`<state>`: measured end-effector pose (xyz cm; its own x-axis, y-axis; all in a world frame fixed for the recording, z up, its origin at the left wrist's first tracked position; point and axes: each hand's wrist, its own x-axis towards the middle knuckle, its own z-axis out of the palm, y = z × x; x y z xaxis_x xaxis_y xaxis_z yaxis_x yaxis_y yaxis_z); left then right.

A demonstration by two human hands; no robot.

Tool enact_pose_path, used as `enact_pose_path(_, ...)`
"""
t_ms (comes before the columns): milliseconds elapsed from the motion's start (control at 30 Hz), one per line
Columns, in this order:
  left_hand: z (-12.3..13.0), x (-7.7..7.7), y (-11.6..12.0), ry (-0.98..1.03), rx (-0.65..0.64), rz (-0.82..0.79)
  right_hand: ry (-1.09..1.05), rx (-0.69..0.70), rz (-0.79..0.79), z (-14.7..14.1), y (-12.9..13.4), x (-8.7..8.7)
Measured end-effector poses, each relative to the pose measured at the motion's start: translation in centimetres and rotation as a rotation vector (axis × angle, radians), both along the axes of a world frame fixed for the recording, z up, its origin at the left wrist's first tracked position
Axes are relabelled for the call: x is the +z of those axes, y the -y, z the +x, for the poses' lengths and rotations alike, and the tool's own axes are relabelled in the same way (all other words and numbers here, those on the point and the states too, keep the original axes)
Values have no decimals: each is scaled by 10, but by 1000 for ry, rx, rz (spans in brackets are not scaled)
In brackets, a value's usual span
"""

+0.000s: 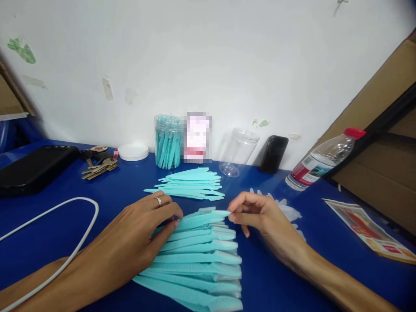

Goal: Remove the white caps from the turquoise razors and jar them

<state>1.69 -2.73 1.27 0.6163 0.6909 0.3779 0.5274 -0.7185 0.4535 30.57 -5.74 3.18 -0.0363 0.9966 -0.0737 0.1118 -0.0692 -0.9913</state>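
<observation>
On a blue surface (pixel 117 190), pinching 1 blue-green strip (pixel 204 218) atop a pile (pixel 195 271) by its tip with the right hand (pixel 260 212). Touching farther back, apart, with the left hand (pixel 143 225); can't tell if gripping. Maybe tidying; needs soft fingers.

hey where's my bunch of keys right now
In the head view, the bunch of keys lies on the left of the blue table, between the black power bank and the white round lid.
</observation>
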Motion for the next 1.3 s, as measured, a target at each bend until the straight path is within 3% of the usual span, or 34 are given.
enact_pose_path(167,0,3,-1,-23,0,0,168,-12,67,5,1,13)
enact_pose_path(433,-7,-10,-17,-51,40,146,562,-301,427,42,-10,23)
enact_pose_path(533,-10,-16,-25,-144,26,223,753,-334,483,51,-12,27)
enact_pose_path(600,-13,-19,-28,-202,21,257,918,-282,452,55,-13,29)
enact_pose_path(733,-17,-19,-31,-232,31,255,1240,-61,240,61,-14,28)
enact_pose_path(867,-18,-16,-33,-246,37,225,1359,104,135,67,-14,19)
enact_pose_path(1300,-18,-18,-32,-125,69,264,1518,158,124,60,-10,16)
